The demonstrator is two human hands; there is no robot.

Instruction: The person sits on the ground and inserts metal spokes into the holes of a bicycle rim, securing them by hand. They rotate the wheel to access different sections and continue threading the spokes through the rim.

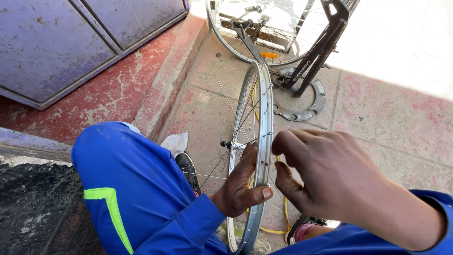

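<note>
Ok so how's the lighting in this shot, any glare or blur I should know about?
Head view: harsh sun blows the pavement at top right out to white; the bicycle rim glints; the right hand, close to the lens, looks slightly soft; the left hand on the rim is sharp; the lower-left ground lies in shade.

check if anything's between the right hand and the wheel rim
Nothing visible. The right hand hovers just beside the silver wheel rim, fingers curled toward it, with only a small open gap between. The left hand already grips the rim from the other side.
</note>
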